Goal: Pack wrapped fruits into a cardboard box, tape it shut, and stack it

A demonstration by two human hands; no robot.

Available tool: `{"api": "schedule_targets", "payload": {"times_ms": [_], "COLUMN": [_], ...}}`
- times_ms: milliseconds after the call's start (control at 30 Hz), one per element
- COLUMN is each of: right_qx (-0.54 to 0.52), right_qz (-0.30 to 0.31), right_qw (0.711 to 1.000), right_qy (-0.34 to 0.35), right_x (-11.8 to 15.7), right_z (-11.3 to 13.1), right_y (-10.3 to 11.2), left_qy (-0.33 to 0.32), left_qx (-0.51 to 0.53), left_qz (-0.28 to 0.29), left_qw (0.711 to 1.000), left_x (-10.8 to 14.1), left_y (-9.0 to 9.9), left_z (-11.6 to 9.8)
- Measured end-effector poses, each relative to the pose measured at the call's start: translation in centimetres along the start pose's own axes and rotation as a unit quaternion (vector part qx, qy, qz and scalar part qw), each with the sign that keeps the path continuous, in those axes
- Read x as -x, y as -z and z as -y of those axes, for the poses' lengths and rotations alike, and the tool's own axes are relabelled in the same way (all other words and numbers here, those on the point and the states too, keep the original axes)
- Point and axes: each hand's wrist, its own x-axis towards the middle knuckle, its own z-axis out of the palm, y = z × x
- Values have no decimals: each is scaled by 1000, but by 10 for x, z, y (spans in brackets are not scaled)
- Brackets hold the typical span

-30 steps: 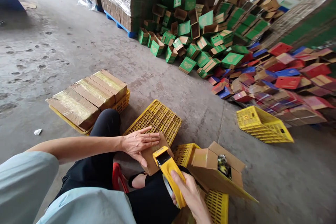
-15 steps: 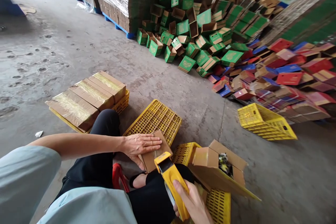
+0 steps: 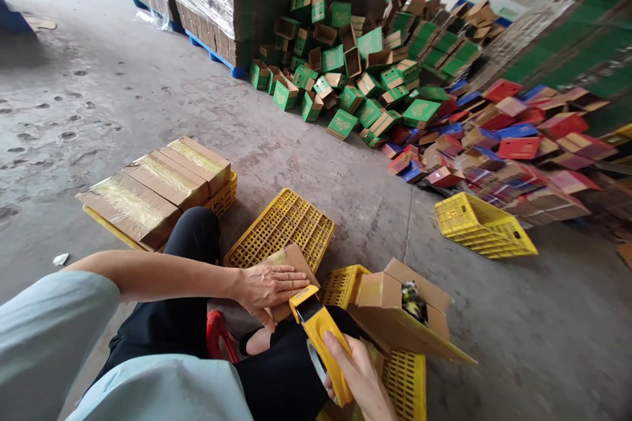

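Note:
My left hand (image 3: 274,288) lies flat on top of a small brown cardboard box (image 3: 299,262), its fingers stretched out together. A yellow tape dispenser (image 3: 323,348) is gripped in my right hand (image 3: 358,371), its head close to my left fingertips at the box's near right side. The roll of tape shows partly under the dispenser's frame. Just beyond the box is an upturned yellow crate (image 3: 286,223). To the right, an open cardboard box (image 3: 395,316) leans on another yellow crate (image 3: 340,284), with dark and yellow items inside that I cannot make out.
Taped cartons (image 3: 158,184) sit in a yellow crate at the left. A yellow crate (image 3: 481,227) lies tilted at the right. Farther back are heaps of green boxes (image 3: 345,79) and red and blue boxes (image 3: 518,138), beside wrapped cardboard stacks (image 3: 207,0).
The view has turned slightly right. My left hand has slid a little across the box towards the tape dispenser, exposing more of the box's far left side. My right hand keeps its grip.

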Motion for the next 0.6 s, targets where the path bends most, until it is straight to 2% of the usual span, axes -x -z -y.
{"api": "schedule_targets", "payload": {"times_ms": [167, 367, 467, 600], "right_qx": [5, -24, -32, -39], "right_qz": [16, 22, 14, -1], "right_qw": [1000, 999, 999, 999], "right_qy": [1, -40, -33, -34], "right_x": [0, 1, -2, -5], "right_z": [-10, -45, -56, -56], "right_y": [3, 16, 15, 10], "left_qy": [11, 1, 22, 30], "left_qx": [10, -3, -6, -7], "left_qz": [10, 15, 46, 78], "left_qw": [1000, 1000, 999, 996], "left_x": [1, 2, 2, 0], "left_y": [-5, -5, -6, -4], "left_z": [8, 13, 11, 5]}}
